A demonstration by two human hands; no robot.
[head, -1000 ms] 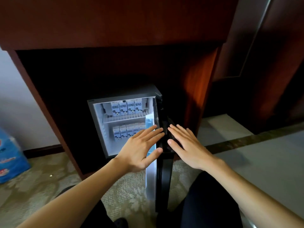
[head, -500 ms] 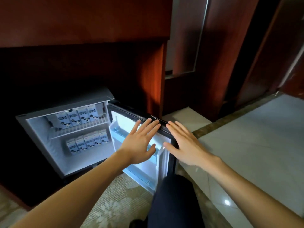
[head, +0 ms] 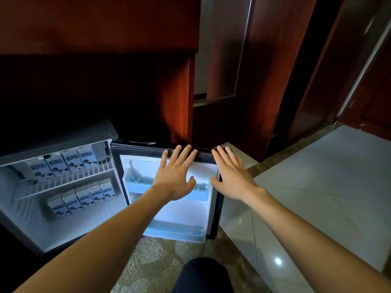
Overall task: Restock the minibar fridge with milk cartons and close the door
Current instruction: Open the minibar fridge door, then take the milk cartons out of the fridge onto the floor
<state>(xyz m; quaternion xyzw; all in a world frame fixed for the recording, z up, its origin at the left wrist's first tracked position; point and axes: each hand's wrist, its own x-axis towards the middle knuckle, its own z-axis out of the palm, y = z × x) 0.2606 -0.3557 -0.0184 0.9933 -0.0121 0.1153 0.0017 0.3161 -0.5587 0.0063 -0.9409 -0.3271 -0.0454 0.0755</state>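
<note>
Dark wooden cabinet (head: 95, 24), left hand (head: 175, 178) and right hand (head: 232, 178), fingers (head: 184, 154) spread flat on glossy fridge door (head: 175, 212).

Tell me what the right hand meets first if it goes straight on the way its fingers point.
Most likely the glossy black top edge of the open fridge door: the right hand's fingertips overlap it in this view. Whether they touch it is unclear.

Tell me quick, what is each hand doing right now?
Left hand: open, fingers straight, holding nothing.
Right hand: open, fingers straight, holding nothing.
</note>
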